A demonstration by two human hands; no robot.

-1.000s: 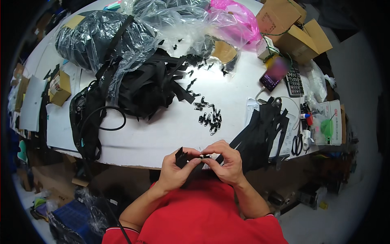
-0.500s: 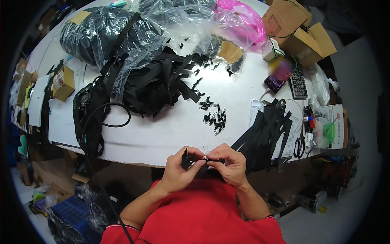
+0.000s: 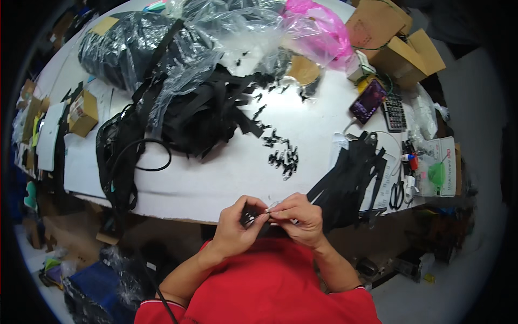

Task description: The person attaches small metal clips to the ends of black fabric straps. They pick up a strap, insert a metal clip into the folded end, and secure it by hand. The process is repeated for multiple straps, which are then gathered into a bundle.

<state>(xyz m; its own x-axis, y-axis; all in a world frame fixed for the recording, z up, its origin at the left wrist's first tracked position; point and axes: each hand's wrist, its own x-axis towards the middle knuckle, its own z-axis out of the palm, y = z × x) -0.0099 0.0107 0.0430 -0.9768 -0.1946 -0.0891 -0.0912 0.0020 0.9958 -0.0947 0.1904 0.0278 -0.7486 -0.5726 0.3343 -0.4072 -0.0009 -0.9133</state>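
My left hand (image 3: pixel 237 225) and my right hand (image 3: pixel 303 220) meet at the table's near edge, fingertips pinched together. Between them is a black zipper tape (image 3: pixel 248 217), part of it showing inside the curl of my left fingers. A small pale glint shows at the fingertips, too blurred to make out. Ahead of my hands several small zipper sliders (image 3: pixel 284 161) with metal-looking pulls lie scattered on the white table (image 3: pixel 216 186). Right of my right hand a bundle of black zipper tapes (image 3: pixel 348 175) hangs over the table edge.
A heap of black strips (image 3: pixel 199 116) lies left of centre, beside a large plastic-wrapped bundle (image 3: pixel 127 51). A phone (image 3: pixel 369 101), a calculator (image 3: pixel 395 115), scissors (image 3: pixel 397 193) and an open carton (image 3: pixel 415 59) stand to the right. A black cable (image 3: pixel 156 169) loops at left.
Both hands stay pinched together at the table edge. My right hand has shifted slightly left, and the black tape's end no longer stands up above my left hand. The picture is more blurred.
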